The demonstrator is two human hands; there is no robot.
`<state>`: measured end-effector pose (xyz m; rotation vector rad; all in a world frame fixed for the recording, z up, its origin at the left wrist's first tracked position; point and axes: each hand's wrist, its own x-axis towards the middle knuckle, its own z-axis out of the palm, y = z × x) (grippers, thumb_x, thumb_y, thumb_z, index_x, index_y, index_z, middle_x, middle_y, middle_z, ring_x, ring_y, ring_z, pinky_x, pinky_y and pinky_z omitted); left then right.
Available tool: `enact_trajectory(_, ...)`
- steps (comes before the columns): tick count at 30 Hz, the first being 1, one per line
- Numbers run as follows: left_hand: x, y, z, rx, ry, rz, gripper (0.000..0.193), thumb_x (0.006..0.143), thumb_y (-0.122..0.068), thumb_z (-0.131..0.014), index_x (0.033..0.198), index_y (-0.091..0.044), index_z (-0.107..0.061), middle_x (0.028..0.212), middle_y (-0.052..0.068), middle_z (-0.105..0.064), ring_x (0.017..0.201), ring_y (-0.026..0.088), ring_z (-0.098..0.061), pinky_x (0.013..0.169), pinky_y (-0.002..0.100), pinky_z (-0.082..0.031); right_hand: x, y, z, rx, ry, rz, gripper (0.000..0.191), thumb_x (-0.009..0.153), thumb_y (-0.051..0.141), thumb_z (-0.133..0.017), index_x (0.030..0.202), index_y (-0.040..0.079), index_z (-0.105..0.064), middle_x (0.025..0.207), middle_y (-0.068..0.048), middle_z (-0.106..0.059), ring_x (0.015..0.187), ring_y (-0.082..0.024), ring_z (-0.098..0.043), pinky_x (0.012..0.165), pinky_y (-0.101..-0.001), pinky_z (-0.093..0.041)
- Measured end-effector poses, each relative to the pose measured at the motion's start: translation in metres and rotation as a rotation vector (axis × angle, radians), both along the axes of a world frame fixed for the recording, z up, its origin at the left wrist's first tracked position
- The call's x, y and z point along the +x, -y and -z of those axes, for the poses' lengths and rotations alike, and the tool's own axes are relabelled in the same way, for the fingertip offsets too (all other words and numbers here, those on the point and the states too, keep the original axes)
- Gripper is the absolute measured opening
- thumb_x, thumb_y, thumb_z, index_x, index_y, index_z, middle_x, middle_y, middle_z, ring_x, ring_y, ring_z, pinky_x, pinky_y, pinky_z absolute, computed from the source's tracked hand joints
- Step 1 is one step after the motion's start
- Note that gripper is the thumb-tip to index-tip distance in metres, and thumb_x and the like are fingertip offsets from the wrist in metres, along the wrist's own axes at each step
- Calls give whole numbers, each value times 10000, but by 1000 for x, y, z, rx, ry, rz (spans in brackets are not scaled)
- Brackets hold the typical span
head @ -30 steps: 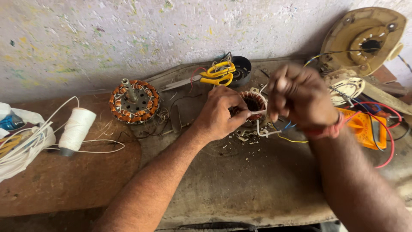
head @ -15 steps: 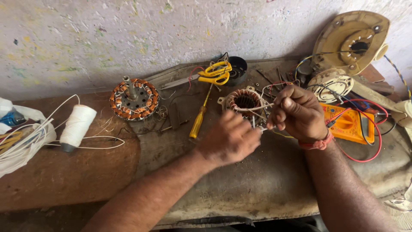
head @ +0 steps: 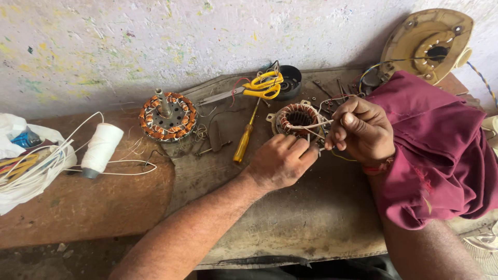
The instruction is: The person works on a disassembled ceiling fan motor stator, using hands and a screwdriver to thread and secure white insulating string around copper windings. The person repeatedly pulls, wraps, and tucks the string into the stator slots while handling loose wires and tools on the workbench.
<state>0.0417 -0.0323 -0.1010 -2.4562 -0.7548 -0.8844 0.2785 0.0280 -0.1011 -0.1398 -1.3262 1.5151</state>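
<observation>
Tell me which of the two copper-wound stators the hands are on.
The smaller stator, right of the yellow screwdriver. The left hand rests against it and the right hand holds its white lead. The larger stator, with an upright shaft, sits untouched.

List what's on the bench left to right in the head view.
White plastic bag → spool of white thread → large copper-wound stator → yellow screwdriver → left hand → right hand → maroon cloth.

Soft, even daylight, faint shadows, no glare; sharp centre, slight stretching at edges.
</observation>
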Motion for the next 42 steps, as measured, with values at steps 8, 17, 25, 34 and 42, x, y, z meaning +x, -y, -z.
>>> enact_trajectory(8,-11,-6,-15,-217,307,143,173,875,-37,-755,1039,-34,-698,951,71,-609,882,243,-667,747,357,-588,-15,19,-10,278,387,437,75,1037,44,-658,1058,-26,-641,871,-114,-668,718,-119,-572,635,-273,-461)
enact_trajectory(17,-17,-18,-15,-430,489,102,201,817,-15,-802,987,-71,-708,995,52,-643,989,247,-670,842,370,-572,-45,36,-45,1332,774,838,317,754,-7,-795,1034,-48,-651,1010,-170,-644,929,-375,-697,763,-393,-582)
enact_trajectory(25,-22,-18,-20,-437,520,98,207,793,-26,-823,944,-73,-691,1015,43,-652,1021,245,-677,861,365,-577,-49,44,-44,988,875,866,387,742,56,-825,1098,14,-678,1118,-174,-690,953,-336,-707,776,-401,-587)
enact_trajectory(34,-22,-21,-21,-456,552,74,202,811,-91,-860,942,-86,-706,1019,28,-661,1057,225,-677,882,363,-573,-46,35,-36,957,872,871,250,799,70,-836,1032,59,-746,1043,-93,-723,945,-289,-697,805,-384,-571)
enact_trajectory(42,-32,-28,-23,-370,491,108,218,843,-224,-848,997,-103,-754,1099,25,-720,1184,212,-614,1132,455,-333,-46,32,-30,934,857,898,217,799,79,-849,1000,64,-767,1005,-71,-724,923,-261,-689,790,-363,-563)
